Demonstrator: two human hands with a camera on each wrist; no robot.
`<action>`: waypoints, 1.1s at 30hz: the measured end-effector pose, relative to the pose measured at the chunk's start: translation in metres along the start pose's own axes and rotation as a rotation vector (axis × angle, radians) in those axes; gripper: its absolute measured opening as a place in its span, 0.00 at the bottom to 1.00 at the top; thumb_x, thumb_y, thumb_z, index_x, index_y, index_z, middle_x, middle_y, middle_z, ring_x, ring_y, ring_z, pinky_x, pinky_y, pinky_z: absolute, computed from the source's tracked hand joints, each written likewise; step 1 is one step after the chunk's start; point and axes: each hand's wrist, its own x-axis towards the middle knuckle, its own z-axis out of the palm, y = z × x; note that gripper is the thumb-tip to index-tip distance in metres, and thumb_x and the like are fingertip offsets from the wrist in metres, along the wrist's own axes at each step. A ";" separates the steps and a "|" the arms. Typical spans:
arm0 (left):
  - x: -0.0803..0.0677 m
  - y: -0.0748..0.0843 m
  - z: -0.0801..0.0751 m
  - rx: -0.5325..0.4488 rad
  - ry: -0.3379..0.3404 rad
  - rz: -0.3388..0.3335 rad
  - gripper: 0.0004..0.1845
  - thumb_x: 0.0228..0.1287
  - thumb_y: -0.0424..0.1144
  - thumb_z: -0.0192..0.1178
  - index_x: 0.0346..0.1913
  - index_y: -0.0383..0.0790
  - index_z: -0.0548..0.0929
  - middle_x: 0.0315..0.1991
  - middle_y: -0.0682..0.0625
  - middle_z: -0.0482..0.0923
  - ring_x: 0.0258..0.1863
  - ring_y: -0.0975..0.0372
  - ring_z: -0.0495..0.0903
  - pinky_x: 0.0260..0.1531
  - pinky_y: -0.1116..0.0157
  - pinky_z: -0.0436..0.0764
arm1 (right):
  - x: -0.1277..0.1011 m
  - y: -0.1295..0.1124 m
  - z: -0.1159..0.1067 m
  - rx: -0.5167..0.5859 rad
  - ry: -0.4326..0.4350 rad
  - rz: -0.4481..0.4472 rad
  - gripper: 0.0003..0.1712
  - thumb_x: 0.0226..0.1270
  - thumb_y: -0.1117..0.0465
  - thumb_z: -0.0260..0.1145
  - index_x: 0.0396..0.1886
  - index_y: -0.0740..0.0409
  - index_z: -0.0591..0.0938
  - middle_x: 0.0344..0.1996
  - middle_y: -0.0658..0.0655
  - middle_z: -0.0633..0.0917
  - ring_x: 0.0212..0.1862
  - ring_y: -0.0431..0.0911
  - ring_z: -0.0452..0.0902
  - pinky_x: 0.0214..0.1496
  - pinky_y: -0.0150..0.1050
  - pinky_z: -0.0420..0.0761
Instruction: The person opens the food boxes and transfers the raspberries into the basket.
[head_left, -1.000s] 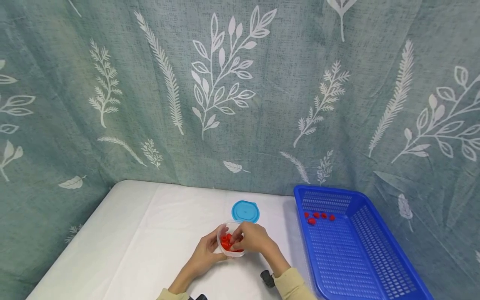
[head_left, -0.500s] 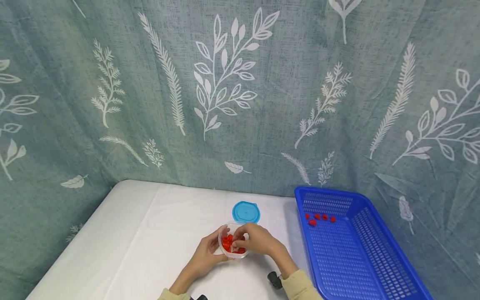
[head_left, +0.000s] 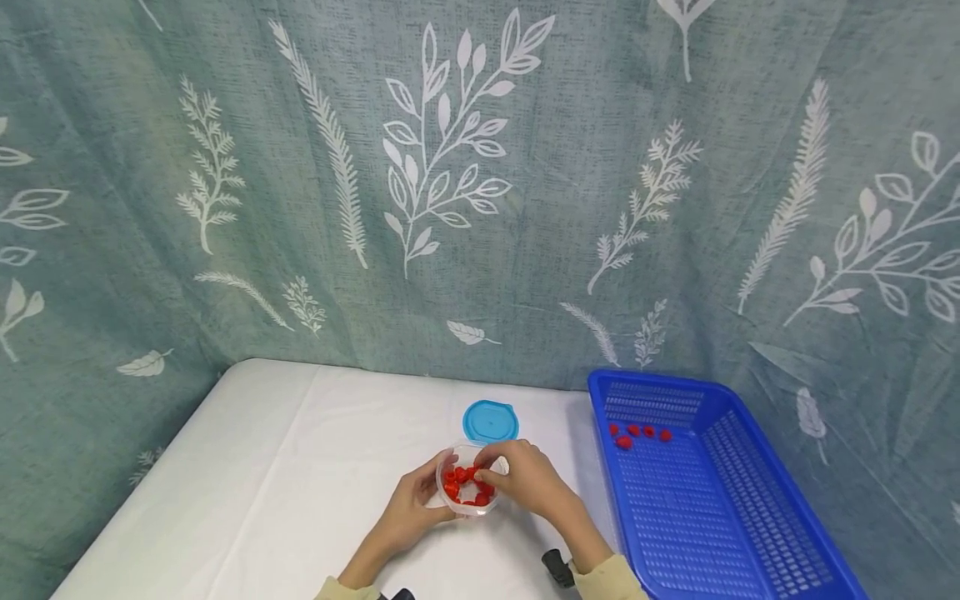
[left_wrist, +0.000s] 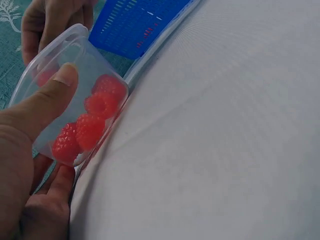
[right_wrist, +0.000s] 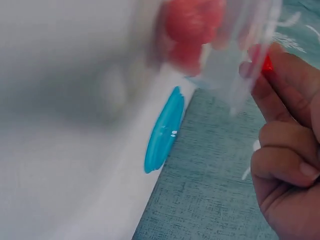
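My left hand [head_left: 408,504] grips a clear plastic container [left_wrist: 92,67] from its left side, thumb against the wall and fingers under the base. Several raspberries [left_wrist: 91,131] lie at the bottom of it. At the container's right rim, my right hand [head_left: 531,477] pinches a single raspberry [right_wrist: 268,63] between thumb and fingertips. The other fingers of that hand are curled in the right wrist view. Just behind the container, a round blue lid [head_left: 491,422] lies flat on the white table.
To the right stands a long blue plastic basket [head_left: 693,508] with perforated walls. Several raspberries [head_left: 624,442] sit at its far left end. A green leaf-patterned curtain [head_left: 465,183] hangs behind the white-covered table [head_left: 300,492].
My right hand has risen from among the raspberries to the container's right rim, a raspberry now showing at its fingertips. The left hand keeps its grip on the container, almost still.
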 end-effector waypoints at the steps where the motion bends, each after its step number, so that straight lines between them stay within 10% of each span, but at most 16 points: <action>1: 0.000 0.000 0.000 0.005 0.003 -0.001 0.49 0.53 0.34 0.78 0.77 0.36 0.63 0.71 0.38 0.71 0.74 0.48 0.67 0.72 0.62 0.68 | -0.001 -0.001 -0.001 0.032 0.005 -0.001 0.08 0.65 0.58 0.74 0.42 0.52 0.90 0.37 0.45 0.90 0.46 0.48 0.85 0.45 0.44 0.84; 14: -0.001 -0.002 -0.002 -0.010 -0.006 -0.030 0.48 0.54 0.31 0.76 0.77 0.36 0.64 0.73 0.38 0.69 0.75 0.48 0.64 0.74 0.62 0.64 | -0.030 -0.038 -0.023 0.468 0.009 -0.012 0.13 0.70 0.61 0.69 0.52 0.55 0.84 0.50 0.56 0.86 0.19 0.35 0.67 0.20 0.28 0.77; 33: 0.002 -0.002 -0.001 -0.013 -0.003 -0.041 0.49 0.53 0.30 0.77 0.77 0.37 0.64 0.73 0.39 0.69 0.76 0.48 0.63 0.72 0.65 0.66 | -0.059 -0.021 -0.118 0.414 0.196 -0.029 0.09 0.64 0.59 0.75 0.41 0.54 0.85 0.37 0.58 0.86 0.12 0.36 0.51 0.12 0.30 0.58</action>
